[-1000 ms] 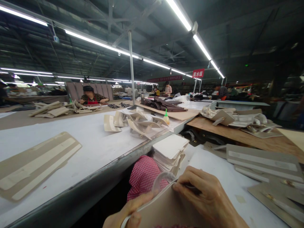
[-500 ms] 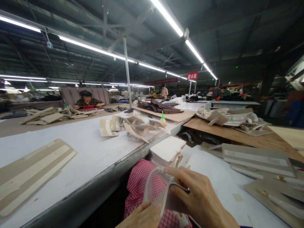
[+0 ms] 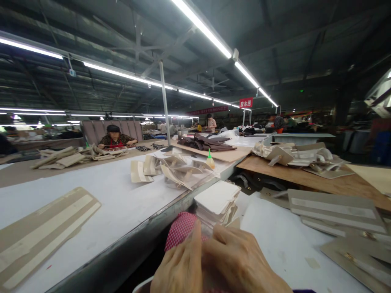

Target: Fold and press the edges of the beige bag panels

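Observation:
At the bottom centre, my left hand (image 3: 181, 260) and my right hand (image 3: 240, 256) are side by side above my lap, near the table edge. Their fingers bend down over a piece that they mostly hide; only a pale edge shows below my left hand. My left index finger points forward. The fingertips of my right hand are hidden. Red checked cloth (image 3: 181, 230) shows just beyond my hands. A stack of white pieces (image 3: 216, 197) lies right in front of them.
A large beige panel (image 3: 45, 232) lies on the left table. Beige pieces (image 3: 171, 167) and a green-tipped glue bottle (image 3: 209, 159) stand ahead. More panels (image 3: 336, 207) lie at right, with a pile (image 3: 299, 154) on a brown board. A person (image 3: 113, 138) works far left.
Both hands have come together over the held piece, and its clear-wrapped strap loop is now out of sight. The view has shifted slightly.

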`<state>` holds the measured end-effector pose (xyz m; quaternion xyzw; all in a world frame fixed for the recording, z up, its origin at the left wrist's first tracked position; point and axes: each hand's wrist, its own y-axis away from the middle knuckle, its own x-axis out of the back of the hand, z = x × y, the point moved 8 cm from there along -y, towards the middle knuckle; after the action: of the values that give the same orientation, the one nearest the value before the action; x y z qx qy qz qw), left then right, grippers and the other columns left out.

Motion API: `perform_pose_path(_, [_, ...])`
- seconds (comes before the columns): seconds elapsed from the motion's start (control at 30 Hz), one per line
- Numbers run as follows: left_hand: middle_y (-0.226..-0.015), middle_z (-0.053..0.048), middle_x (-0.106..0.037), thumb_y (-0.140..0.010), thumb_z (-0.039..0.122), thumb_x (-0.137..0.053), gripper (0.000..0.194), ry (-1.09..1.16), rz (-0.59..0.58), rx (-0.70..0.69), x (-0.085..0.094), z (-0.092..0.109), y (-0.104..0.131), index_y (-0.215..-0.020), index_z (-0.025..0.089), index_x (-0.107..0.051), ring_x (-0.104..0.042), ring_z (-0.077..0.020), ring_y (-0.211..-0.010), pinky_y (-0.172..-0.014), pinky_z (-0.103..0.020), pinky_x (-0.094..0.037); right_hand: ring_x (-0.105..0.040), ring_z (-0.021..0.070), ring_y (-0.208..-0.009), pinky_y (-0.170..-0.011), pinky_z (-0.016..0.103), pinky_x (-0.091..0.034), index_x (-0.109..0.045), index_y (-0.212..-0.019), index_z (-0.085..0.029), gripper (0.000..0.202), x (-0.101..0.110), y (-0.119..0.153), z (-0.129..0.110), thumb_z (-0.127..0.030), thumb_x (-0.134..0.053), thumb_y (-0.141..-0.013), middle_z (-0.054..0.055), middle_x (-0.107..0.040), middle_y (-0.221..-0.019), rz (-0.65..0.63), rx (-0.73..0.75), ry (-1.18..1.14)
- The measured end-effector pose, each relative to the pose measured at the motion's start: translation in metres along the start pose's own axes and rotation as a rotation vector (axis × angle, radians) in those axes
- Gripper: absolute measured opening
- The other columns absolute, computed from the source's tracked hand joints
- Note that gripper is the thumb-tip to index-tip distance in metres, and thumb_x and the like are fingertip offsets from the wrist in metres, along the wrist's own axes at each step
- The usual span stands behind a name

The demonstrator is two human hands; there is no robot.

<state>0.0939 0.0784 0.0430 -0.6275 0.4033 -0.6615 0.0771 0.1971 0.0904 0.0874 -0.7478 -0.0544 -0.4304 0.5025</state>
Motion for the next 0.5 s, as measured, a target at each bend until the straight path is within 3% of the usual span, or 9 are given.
perform_pose_path(0.1, [-0.081,-0.007,-0.081,-0.086,0.002,-0.044,0.053,0.004,-0.257,0.191,-0.025,-0.009,-0.005,-0.137,0.008,-0.058,-0.078,-0.0222,-0.07,-0.065,-0.029,-0.062,-0.066,0.0173,-0.056,-0.047,0.028,-0.054,-0.068,-0.09,-0.028,0.028,0.018,0.007,-0.003,-0.05,-0.051,-0.097,0.0,-0.072,-0.074,0.054,0.051,-0.078])
perform_pose_path(0.2, [-0.094,-0.009,-0.082,-0.092,0.009,-0.04,0.051,0.092,-0.382,0.317,-0.029,-0.023,-0.001,-0.14,0.013,-0.056,-0.079,-0.0271,-0.083,-0.071,-0.037,-0.063,-0.072,0.0196,-0.07,-0.062,0.031,-0.06,-0.066,-0.112,-0.031,0.026,0.036,0.027,0.009,-0.044,-0.047,-0.101,0.0,-0.077,-0.085,0.111,0.008,-0.06])
perform_pose_path(0.33, [-0.107,-0.008,-0.08,-0.098,0.019,-0.039,0.045,0.178,-0.287,0.352,-0.017,-0.046,0.002,-0.137,0.019,-0.06,-0.078,-0.0276,-0.092,-0.075,-0.038,-0.063,-0.072,0.0203,-0.078,-0.07,0.031,-0.06,-0.064,-0.12,-0.032,0.03,0.041,0.049,0.041,-0.043,-0.066,-0.092,0.001,-0.076,-0.094,0.121,-0.202,-0.039])
perform_pose_path(0.47, [-0.09,-0.007,-0.082,-0.094,0.028,-0.053,0.039,0.49,-0.142,0.267,-0.009,-0.048,0.003,-0.129,0.016,-0.067,-0.079,-0.0206,-0.077,-0.075,-0.025,-0.062,-0.066,0.0152,-0.074,-0.064,0.023,-0.055,-0.068,-0.092,-0.027,0.006,0.045,0.038,0.055,-0.033,-0.066,-0.093,0.0,-0.066,-0.085,0.171,-0.226,-0.241])
perform_pose_path(0.5, [-0.087,-0.007,-0.082,-0.094,0.029,-0.055,0.039,0.586,-0.14,0.251,-0.01,-0.045,0.004,-0.128,0.015,-0.068,-0.078,-0.0195,-0.074,-0.074,-0.022,-0.061,-0.065,0.0146,-0.077,-0.066,0.021,-0.054,-0.068,-0.086,-0.027,0.009,0.049,0.034,0.057,-0.032,-0.067,-0.093,0.0,-0.065,-0.086,0.217,-0.227,-0.288])
